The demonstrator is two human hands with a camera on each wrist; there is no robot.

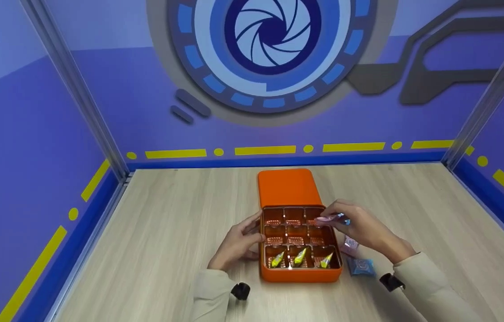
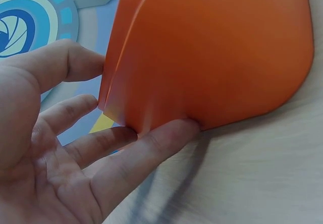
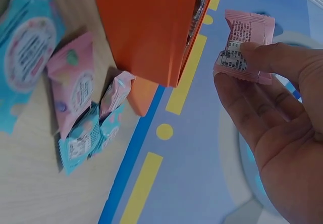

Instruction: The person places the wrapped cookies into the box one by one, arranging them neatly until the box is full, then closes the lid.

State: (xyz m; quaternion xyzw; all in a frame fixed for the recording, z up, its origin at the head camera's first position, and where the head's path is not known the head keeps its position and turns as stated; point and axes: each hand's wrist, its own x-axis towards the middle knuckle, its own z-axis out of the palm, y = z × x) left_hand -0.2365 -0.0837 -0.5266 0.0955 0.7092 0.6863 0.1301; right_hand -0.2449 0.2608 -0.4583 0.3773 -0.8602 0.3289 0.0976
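An orange tin box (image 1: 301,273) has a divided tray with several compartments, and its orange lid (image 1: 285,187) lies behind it. Yellow-wrapped sweets (image 1: 300,256) sit in the three front compartments. My left hand (image 1: 236,241) rests against the box's left side, thumb at the rim and extended fingers on the outer wall (image 2: 202,47). Over the back right compartment, my right hand (image 1: 359,223) pinches a pink-wrapped sweet (image 3: 247,42) between thumb and fingers. The middle and back compartments show only their textured floors.
Right of the box lie a blue-wrapped sweet (image 1: 363,267) and a pink-wrapped sweet (image 1: 350,244). In the right wrist view, more pink and blue sweets (image 3: 83,135) lie close together on the wooden table (image 1: 176,214). Patterned panels (image 1: 113,98) border the table.
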